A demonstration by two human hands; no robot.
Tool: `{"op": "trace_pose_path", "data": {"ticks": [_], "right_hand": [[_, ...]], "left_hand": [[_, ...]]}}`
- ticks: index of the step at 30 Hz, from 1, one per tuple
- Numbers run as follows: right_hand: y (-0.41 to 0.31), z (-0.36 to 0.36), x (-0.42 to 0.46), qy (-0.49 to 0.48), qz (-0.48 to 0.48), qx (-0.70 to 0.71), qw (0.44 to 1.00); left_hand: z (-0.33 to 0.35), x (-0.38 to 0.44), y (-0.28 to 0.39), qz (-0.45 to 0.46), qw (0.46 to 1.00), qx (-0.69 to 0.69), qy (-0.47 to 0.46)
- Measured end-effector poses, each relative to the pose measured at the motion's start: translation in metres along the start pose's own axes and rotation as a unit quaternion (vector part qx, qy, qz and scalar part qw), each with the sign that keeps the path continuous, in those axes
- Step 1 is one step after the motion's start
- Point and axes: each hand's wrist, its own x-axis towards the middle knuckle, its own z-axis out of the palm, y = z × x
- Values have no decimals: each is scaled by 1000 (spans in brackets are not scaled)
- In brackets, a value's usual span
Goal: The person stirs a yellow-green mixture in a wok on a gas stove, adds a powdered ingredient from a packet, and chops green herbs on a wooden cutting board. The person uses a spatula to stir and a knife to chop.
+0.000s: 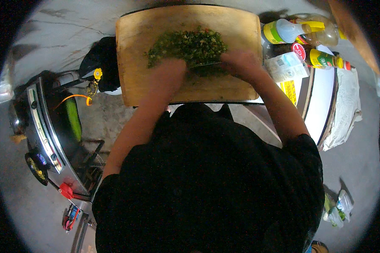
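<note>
A wooden cutting board [190,90] lies before me with a spread pile of finely chopped greens [190,44], flecked with small red and pale bits. My right hand [240,63] grips a knife at the board's right half. Only a thin line of its blade [205,65] shows, seen nearly edge-on along the near side of the pile; the handle is hidden in the fist. Motion blurs my left hand [171,72], which is at the pile's near left edge, close to the blade's other end. Its fingers cannot be made out, nor whether they touch the blade.
Right of the board are a clear plastic bottle [283,31], a dark sauce bottle [324,59] and a white packet [286,67]. At left, a yellow gas valve [98,73] with an orange hose [74,95] sits near a metal-edged stove [46,126]. Plastic bags [337,210] lie at lower right.
</note>
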Motion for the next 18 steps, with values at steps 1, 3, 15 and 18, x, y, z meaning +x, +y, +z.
{"op": "trace_pose_path", "data": {"ticks": [1, 3, 15, 18], "right_hand": [[5, 2, 4, -40, 26, -6, 999], [8, 7, 8, -122, 73, -14, 990], [-23, -20, -8, -49, 24, 15, 998], [-30, -48, -30, 12, 113, 59, 992]], "left_hand": [[2, 5, -1, -10, 1000, 0, -1], [5, 10, -2, -34, 999, 0, -7], [-47, 2, 0, -31, 999, -42, -6], [-65, -17, -11, -27, 971, 9, 236]]}}
